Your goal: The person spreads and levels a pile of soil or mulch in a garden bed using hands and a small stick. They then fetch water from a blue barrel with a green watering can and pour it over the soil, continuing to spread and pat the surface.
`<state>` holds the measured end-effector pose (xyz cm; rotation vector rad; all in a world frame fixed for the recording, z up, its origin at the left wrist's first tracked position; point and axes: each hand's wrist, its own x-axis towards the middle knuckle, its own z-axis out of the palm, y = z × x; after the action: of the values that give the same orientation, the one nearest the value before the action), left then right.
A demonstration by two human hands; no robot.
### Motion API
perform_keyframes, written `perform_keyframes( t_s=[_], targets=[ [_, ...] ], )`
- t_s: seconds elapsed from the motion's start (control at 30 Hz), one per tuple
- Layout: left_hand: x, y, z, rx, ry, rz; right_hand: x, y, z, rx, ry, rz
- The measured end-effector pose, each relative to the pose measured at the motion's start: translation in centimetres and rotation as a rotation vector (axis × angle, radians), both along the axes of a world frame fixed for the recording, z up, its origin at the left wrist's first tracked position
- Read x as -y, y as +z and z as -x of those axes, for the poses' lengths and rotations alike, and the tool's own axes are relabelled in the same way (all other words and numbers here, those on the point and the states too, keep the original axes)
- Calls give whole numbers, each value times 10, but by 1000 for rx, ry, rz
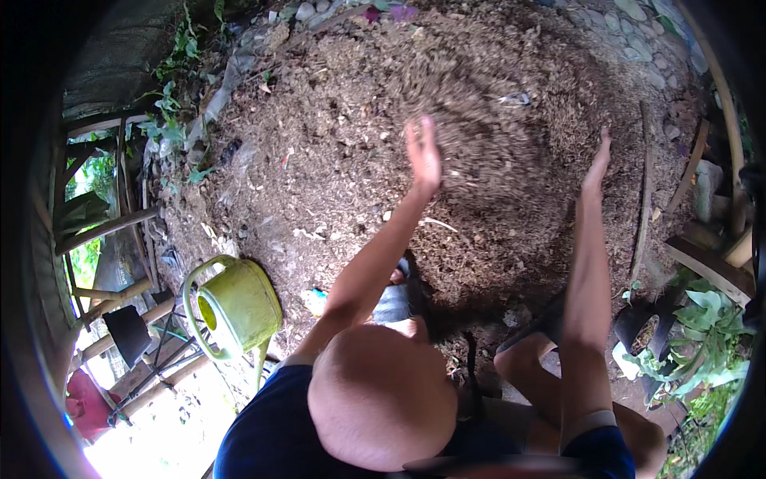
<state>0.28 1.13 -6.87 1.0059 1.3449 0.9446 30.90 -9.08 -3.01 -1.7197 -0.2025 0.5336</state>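
Note:
A broad heap of brown, crumbly mulch mixed with pale chips (347,132) covers the ground before me. My left hand (425,154) is held over its middle, palm turned inward and fingers apart. Farther right, my right hand (597,160) is seen edge-on, flat and extended, holding nothing. Between the two hands the loose material is blurred by motion. A pale curved strip (440,224) lies on the heap just below my left hand. Near the top of the blurred patch rests a small whitish scrap (516,98).
A yellow-green watering can (251,305) stands at the left beside wooden poles (114,230). At lower left is a red container (90,404). Rounded stones (634,45) edge the upper right. A wooden strip (644,191), a beam (709,269) and leafy plants (709,317) line the right.

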Motion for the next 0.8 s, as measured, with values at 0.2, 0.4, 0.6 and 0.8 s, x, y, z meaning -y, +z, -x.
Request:
perform_keyframes(
  t_s=[0.2,0.4,0.6,0.8],
  targets=[
    [-8,79,-24,-233,-419,-683,28,48,-5,610,384,247],
    [-104,40,86,-257,-170,-742,22,80,-73,690,447,136],
    [-138,-84,188,-731,52,-387,-30,42,-106,699,478,236],
    [-149,-74,79,-131,-24,-326,-93,10,-99,115,398,76]
  ],
)
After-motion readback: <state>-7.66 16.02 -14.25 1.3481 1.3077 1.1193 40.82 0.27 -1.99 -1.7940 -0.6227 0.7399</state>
